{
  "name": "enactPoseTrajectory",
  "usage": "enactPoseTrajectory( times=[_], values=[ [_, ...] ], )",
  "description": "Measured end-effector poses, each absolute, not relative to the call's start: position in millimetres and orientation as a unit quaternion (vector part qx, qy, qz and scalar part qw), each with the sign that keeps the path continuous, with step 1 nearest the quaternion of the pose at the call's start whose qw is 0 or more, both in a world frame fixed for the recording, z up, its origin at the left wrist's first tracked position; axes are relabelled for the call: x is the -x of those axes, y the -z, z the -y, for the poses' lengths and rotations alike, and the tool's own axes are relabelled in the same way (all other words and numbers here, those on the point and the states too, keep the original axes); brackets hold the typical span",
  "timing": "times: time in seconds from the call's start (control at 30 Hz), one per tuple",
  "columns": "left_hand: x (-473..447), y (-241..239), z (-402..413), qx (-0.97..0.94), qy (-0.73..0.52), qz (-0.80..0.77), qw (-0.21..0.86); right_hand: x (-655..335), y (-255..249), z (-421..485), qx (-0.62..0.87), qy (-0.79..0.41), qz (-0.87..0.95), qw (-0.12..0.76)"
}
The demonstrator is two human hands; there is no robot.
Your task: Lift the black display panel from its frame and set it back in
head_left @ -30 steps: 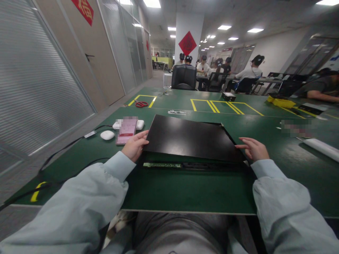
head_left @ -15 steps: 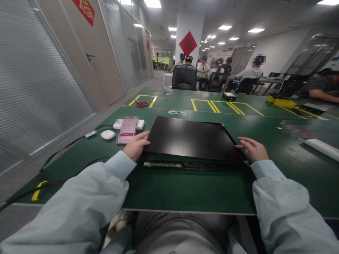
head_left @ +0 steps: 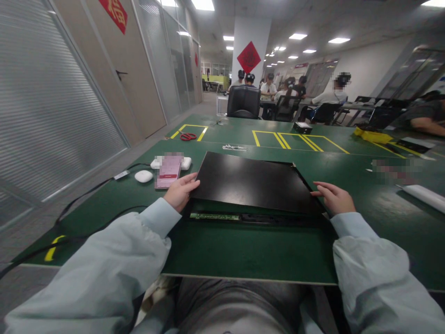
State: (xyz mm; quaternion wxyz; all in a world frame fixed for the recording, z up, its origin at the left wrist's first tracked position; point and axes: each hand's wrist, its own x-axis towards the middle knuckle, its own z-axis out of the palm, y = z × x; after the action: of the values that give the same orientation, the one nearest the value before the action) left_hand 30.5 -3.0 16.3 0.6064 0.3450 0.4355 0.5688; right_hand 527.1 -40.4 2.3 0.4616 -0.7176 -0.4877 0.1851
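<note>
A large flat black panel (head_left: pixel 250 183) lies tilted over a dark base on the green table (head_left: pixel 243 250). Its near edge is raised a little. Beneath that edge a narrow green circuit strip (head_left: pixel 213 216) shows. My left hand (head_left: pixel 181 191) grips the panel's left edge with fingers curled on it. At the right edge my right hand (head_left: pixel 334 198) holds the panel, fingers pressed against its side.
A pink phone (head_left: pixel 168 171) and two white devices (head_left: pixel 143 176) lie left of the panel, with black cables running off the table. Red scissors (head_left: pixel 188 136) sit in a yellow-taped box farther back. A white roll (head_left: pixel 422 195) lies at right. Several people sit at distant tables.
Almost nothing differs. Both hands stay on the panel's edges; the view has shifted slightly.
</note>
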Motion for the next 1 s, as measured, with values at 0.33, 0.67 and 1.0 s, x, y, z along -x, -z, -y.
enactPoseTrajectory(
  times=[0.33,0.67,1.0],
  values=[
    [-32,-15,3,-0.362,-0.569,-0.414,0.612,-530,4,34,0.735,-0.15,0.487,0.448],
    [-32,-15,2,-0.361,-0.564,-0.409,0.62,-538,13,28,0.732,-0.17,0.475,0.458],
    [-34,-20,5,-0.4,-0.585,-0.404,0.578,-539,13,28,0.749,-0.175,0.477,0.426]
  ],
)
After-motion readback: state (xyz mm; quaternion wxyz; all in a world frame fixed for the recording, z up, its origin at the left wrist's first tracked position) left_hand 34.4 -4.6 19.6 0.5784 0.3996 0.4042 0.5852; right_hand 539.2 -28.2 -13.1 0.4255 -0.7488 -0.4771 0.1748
